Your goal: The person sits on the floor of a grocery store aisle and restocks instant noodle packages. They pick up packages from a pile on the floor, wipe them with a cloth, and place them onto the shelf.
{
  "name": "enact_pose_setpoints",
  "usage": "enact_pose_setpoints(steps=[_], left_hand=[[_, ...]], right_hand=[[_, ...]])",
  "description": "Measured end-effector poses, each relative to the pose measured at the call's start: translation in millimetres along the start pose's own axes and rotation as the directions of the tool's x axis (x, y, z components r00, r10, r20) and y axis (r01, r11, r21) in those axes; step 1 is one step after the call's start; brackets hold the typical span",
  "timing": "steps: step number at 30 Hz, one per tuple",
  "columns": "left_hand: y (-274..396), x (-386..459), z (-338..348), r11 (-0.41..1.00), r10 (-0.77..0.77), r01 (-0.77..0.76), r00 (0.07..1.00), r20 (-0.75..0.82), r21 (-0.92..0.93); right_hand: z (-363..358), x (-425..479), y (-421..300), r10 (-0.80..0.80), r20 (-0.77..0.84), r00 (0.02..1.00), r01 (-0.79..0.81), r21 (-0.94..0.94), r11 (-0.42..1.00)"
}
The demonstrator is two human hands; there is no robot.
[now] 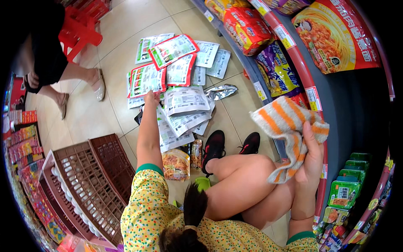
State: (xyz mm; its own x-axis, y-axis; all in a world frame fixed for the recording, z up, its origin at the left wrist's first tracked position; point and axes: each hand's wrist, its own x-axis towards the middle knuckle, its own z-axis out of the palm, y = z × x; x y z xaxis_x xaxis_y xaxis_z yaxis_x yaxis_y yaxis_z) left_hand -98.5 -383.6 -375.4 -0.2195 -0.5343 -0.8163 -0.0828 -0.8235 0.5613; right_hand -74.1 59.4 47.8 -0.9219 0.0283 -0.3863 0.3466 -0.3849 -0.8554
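Observation:
My left hand (152, 98) reaches out to the floor and grips the near edge of a red-edged food pouch (147, 80). That pouch lies on a spread of other packets: another red-edged pouch (173, 51) on top, and several white pouches (187, 100) below and beside it. In my right hand (310, 154) is a grey cloth with orange stripes (283, 118), raised above my knee beside the shelf. A crumpled silver packet (222, 92) rests right of the pile. Nearer my feet is a noodle pouch (176, 164).
Store shelving (315, 99) curves along the right, with red noodle multipacks (248, 30) and green packs (343, 193). Plastic crates (91, 186) stand at left, a line of white eggs (67, 195) showing. Another person's legs (80, 74) and a red stool (80, 31) are upper left.

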Motion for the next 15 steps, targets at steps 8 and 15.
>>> enact_pose_setpoints(steps=[8,15], left_hand=[[11.7,-27.8,0.6,0.973,0.143,-0.144,0.990,0.018,0.180],[75.3,-184.4,-51.8,0.919,0.390,-0.357,0.750,0.534,-0.168]], right_hand=[[2.0,-6.0,-10.1,0.045,0.047,0.998,-0.044,-0.015,0.999],[-9.6,-1.4,-10.5,-0.005,0.114,0.993,-0.001,0.048,0.999]])
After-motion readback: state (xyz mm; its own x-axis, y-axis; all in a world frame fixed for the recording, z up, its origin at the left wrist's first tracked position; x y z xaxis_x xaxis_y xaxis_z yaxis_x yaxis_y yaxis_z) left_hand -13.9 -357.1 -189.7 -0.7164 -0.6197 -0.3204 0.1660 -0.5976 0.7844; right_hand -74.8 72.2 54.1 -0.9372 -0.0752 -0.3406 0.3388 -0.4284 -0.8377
